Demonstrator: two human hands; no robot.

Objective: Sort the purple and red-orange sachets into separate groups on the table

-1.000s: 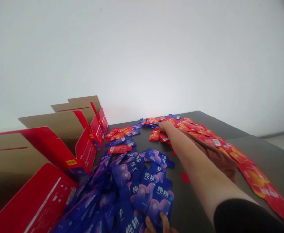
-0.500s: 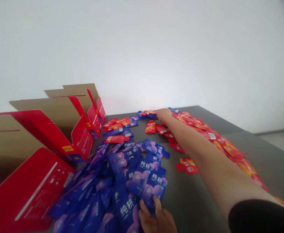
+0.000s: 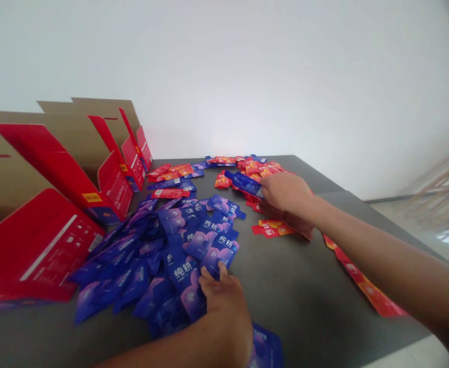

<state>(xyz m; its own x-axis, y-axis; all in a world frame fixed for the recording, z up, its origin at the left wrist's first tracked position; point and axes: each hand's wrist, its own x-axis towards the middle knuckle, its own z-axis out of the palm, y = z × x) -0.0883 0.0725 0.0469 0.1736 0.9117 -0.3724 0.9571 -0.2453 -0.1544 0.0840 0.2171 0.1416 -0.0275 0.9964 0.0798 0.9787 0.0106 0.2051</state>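
A heap of blue sachets [image 3: 170,245] covers the near left of the dark table [image 3: 301,291]. My left hand [image 3: 222,296] rests on the heap's near edge, fingers curled onto the sachets. Red and orange sachets [image 3: 262,171] lie spread at the far middle and along the right side. Above the red ones, my right hand [image 3: 285,191] is closed on a single blue sachet [image 3: 245,182], held just over the table.
Open red and brown cardboard boxes [image 3: 74,168] stand in a row along the left. The table's right edge [image 3: 362,209] drops to the floor. A white wall rises behind the table. A strip of red sachets [image 3: 365,289] lies near the right edge.
My right hand has pulled back from the far end of the table with a blue sachet in it. The view has tilted down, and my left hand now shows on the blue heap.
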